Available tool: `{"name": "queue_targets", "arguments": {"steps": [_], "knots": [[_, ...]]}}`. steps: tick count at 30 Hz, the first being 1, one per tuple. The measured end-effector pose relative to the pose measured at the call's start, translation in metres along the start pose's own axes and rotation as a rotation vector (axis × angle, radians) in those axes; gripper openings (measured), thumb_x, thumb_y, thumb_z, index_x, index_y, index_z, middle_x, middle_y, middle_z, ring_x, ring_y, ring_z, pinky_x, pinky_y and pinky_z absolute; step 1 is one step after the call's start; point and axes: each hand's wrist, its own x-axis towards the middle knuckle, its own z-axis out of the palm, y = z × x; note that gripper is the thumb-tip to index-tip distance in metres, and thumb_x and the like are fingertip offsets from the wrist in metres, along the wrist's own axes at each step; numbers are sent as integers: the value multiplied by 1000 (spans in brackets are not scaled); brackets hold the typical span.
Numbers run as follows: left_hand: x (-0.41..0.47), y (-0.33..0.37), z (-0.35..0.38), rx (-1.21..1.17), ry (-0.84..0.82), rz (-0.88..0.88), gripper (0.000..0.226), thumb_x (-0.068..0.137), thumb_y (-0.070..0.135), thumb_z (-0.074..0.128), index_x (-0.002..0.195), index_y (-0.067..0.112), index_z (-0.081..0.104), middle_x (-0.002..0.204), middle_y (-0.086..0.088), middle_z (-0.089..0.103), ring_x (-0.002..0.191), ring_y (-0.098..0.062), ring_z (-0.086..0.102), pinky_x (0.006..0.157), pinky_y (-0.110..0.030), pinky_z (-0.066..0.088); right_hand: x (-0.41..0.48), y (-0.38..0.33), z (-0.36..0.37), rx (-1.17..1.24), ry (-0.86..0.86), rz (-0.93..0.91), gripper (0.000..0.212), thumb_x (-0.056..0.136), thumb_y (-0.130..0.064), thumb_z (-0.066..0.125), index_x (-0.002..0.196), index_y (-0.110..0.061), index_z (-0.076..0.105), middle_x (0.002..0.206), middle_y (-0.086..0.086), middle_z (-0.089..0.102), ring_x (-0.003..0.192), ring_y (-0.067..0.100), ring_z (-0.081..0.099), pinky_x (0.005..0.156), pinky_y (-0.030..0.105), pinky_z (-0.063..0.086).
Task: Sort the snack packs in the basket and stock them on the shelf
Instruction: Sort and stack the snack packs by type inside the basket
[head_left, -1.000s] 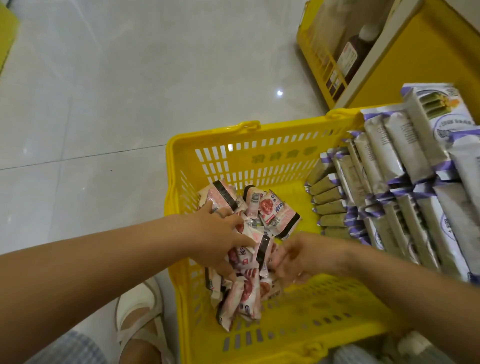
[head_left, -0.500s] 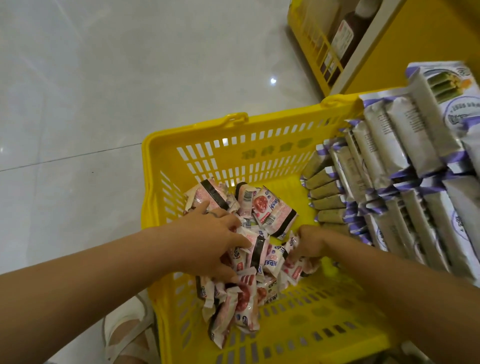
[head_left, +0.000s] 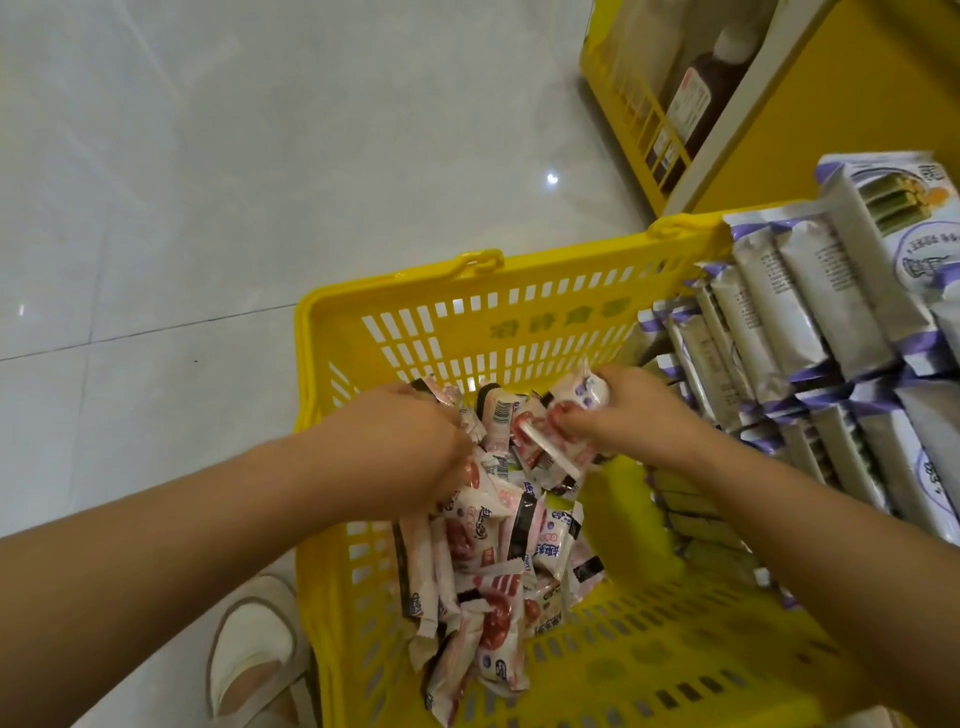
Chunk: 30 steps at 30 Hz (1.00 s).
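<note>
From my remote feed: a pale tiled floor (head_left: 208, 208) fills the frame from 9 to 12 o'clock. A yellow basket (head_left: 561, 325) sits on it, spreading from the centre down to 6 o'clock. A yellow shelf (head_left: 831, 130) stands at 1 o'clock with a dark bottle (head_left: 696, 98) behind its rail. Purple packs (head_left: 810, 312) are stacked in rows at 3 o'clock, along the basket's right side. Pink packs (head_left: 498, 561) lie heaped in the basket's left half, running from the centre toward 6 o'clock. The left hand (head_left: 410, 441) comes in from 8 o'clock and lies on top of the heap, its fingers dug down among the packs. They are hidden, so I cannot tell whether it has hold of any. The right hand (head_left: 623, 410) reaches in from 4 o'clock and pinches a pack (head_left: 576, 395), lifted just above the heap near the far wall. A cream shoe (head_left: 254, 639) rests on the floor at 7 o'clock, beside the basket.
</note>
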Motion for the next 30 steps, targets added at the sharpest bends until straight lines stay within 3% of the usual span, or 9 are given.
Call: {"name": "queue_targets", "arguments": {"steps": [3, 7, 10, 13, 15, 19, 23, 27, 30], "knots": [[-7, -19, -18, -11, 268, -192, 24, 91, 38, 31, 80, 24, 46, 87, 4, 58, 86, -21, 60, 78, -36, 48, 1, -41, 14, 380, -103, -41, 19, 83, -32, 71, 93, -18, 63, 82, -2, 73, 68, 11, 67, 57, 22, 49], [-13, -33, -22, -188, 720, -217, 27, 83, 37, 34, 71, 18, 49, 70, 1, 53, 66, -26, 55, 53, -32, 37, 3, -64, 40, 521, -408, -37, 41, 94, -35, 56, 132, -21, 51, 129, 6, 61, 114, 23, 61, 99, 42, 49], [-4, -24, -7, -111, 492, -73, 30, 93, 41, 39, 111, 25, 56, 115, -2, 58, 104, -25, 56, 81, -39, 48, 11, -48, 37, 497, -368, -53, 30, 98, -25, 51, 128, -26, 56, 132, 1, 59, 118, 23, 58, 103, 41, 46], [10, -20, 16, -5, 4, -83, 57, 95, 54, 40, 146, 39, 20, 160, 2, 13, 146, -26, 14, 115, -50, 19, 27, -21, 30, 365, -182, -3, 29, 98, -14, 48, 120, -26, 63, 126, 3, 63, 116, 29, 57, 93, 35, 47], [15, -23, 20, 4, -72, -113, 61, 96, 52, 42, 149, 39, 17, 162, 2, 2, 148, -27, 4, 116, -55, 11, 38, 3, 28, 191, -97, 83, 37, 99, -14, 48, 136, -18, 51, 143, 7, 49, 127, 25, 49, 90, 28, 42], [17, -24, 23, 38, -58, -121, 61, 96, 46, 46, 150, 36, 18, 162, -1, 3, 148, -30, 8, 115, -54, 15, 42, 39, 38, -6, -195, 229, 59, 96, -11, 52, 149, -14, 27, 149, 13, 37, 127, 30, 46, 87, 29, 43], [17, -21, 25, 83, -67, -122, 63, 97, 48, 45, 151, 34, 15, 163, -3, -2, 148, -30, 5, 116, -53, 17, 39, 41, 55, -11, -240, 182, 57, 90, -3, 54, 143, -14, 36, 136, 13, 53, 119, 31, 53, 98, 42, 47], [17, -19, 22, 78, -89, -126, 64, 98, 48, 43, 151, 32, 12, 163, -3, -4, 148, -31, 4, 117, -52, 16, 30, 35, 70, 29, -423, 187, 55, 91, -6, 58, 141, -13, 37, 138, 7, 52, 109, 19, 54, 84, 22, 48], [18, -17, 22, 75, -92, -132, 63, 98, 47, 43, 151, 31, 12, 162, -3, -4, 148, -32, 3, 117, -52, 17, 27, 36, 68, 21, -440, 170, 57, 91, -10, 59, 143, -16, 36, 141, 5, 50, 111, 18, 53, 84, 23, 47]]}}
